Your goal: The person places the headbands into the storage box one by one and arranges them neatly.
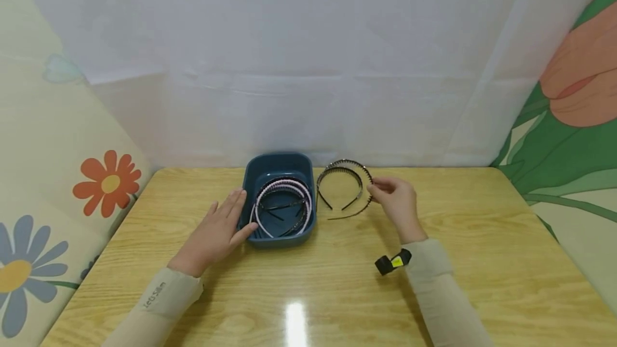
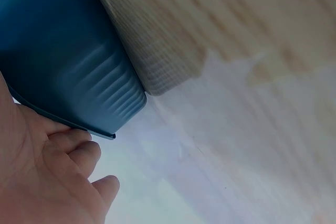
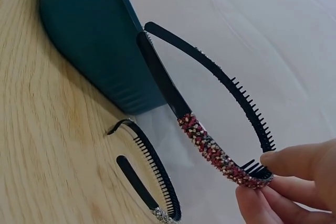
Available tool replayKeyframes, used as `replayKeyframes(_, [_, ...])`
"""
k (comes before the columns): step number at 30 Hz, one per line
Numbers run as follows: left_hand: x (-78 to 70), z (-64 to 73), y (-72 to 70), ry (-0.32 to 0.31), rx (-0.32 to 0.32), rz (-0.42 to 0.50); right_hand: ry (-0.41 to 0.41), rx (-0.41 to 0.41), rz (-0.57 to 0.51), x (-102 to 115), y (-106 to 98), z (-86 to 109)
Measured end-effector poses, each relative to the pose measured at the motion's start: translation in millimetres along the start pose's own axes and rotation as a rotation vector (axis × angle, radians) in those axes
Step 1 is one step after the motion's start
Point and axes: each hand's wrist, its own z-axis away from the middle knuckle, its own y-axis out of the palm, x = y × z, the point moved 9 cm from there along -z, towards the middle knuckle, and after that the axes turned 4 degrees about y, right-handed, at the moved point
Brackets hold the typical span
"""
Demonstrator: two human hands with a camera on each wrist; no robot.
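My right hand (image 1: 396,201) pinches a black toothed headband (image 3: 210,153) between thumb and fingers. Red and silver stones cover part of its outer band. The headband is held above the table, its ends toward the blue basin (image 1: 278,160). Just below it, a second black headband (image 1: 341,169) with silver stones and inner teeth lies on the wood. My left hand (image 1: 217,232) rests with fairly straight fingers against the basin's left side, thumb over the rim. Inside the basin lie several headbands, among them a pale pink headband (image 1: 260,197) and dark ones partly hidden by it.
The wooden table (image 1: 337,293) meets a white cloth backdrop (image 1: 308,95) right behind the basin. Flower-patterned panels (image 1: 43,175) flank the table at both sides. A black strap device (image 1: 392,262) with a yellow label sits at my right wrist.
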Motion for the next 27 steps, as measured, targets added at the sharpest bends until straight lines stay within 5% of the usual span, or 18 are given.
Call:
replayKeyframes(16, [-0.2, -0.3, 0.0, -0.002, -0.004, -0.007, 0.111, 0.057, -0.211, 0.9, 26.9, -11.0])
replayKeyframes(27, [1.0, -1.0, 0.0, -0.003, -0.003, -0.012, 0.088, 0.077, -0.277, 14.3, 54.5, -12.6])
